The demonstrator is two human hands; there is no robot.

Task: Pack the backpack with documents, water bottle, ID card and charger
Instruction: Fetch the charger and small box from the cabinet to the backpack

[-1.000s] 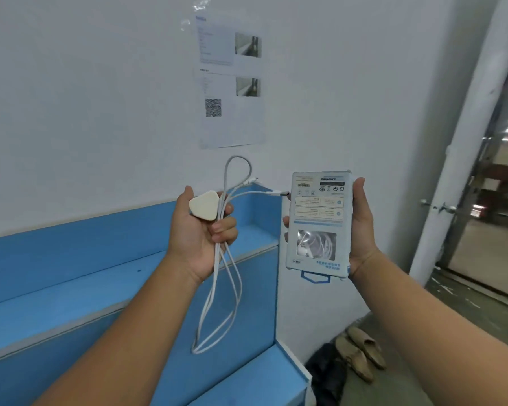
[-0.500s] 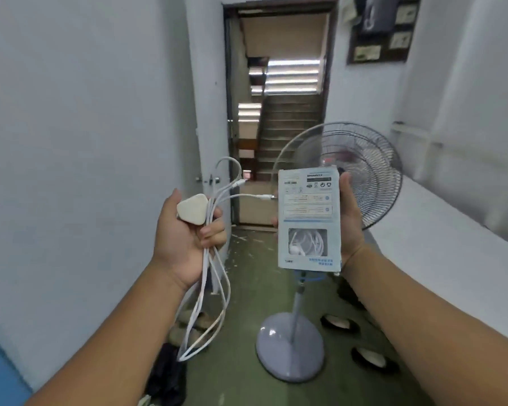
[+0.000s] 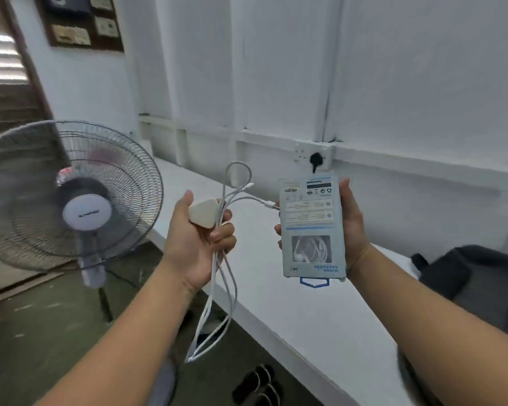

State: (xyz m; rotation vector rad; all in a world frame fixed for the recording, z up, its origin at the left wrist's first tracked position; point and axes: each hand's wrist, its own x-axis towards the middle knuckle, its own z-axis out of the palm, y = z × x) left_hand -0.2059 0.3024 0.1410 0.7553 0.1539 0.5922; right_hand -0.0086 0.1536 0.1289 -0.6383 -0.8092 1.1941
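Presently, the charger (image 3: 203, 213) sits in my left hand (image 3: 197, 244), fingers curled round its plug and white cable (image 3: 217, 288), whose loops hang below. My right hand (image 3: 352, 227) grips a windowed box (image 3: 311, 227). Beyond lies the white table (image 3: 276, 303), with the dark backpack (image 3: 475, 285) on it at right.

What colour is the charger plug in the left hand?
The charger plug is off-white; head view.
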